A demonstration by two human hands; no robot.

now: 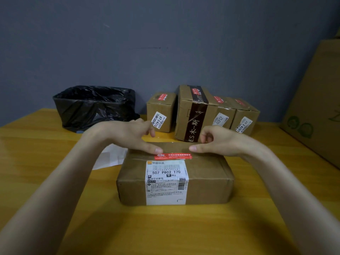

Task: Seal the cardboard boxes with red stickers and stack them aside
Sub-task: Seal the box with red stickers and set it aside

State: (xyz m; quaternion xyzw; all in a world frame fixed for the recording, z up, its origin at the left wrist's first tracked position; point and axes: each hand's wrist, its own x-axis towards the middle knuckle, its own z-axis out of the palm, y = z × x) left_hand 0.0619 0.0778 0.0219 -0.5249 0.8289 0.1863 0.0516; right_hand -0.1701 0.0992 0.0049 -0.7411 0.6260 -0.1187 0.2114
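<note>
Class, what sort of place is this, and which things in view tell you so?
Probably a parcel-packing station: a cardboard box with a shipping label and red sticker on a wooden table, and more stickered boxes lined up by the wall.

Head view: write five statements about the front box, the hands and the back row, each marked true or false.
1. A red sticker lies across the top of the front box. True.
2. The left hand and right hand each rest a thumb on that top. True.
3. The front box has no shipping label. False: a white label wraps its top and front.
4. The black bag stands right of the back boxes. False: it stands left of them.
5. The back boxes bear red stickers. True.
</note>
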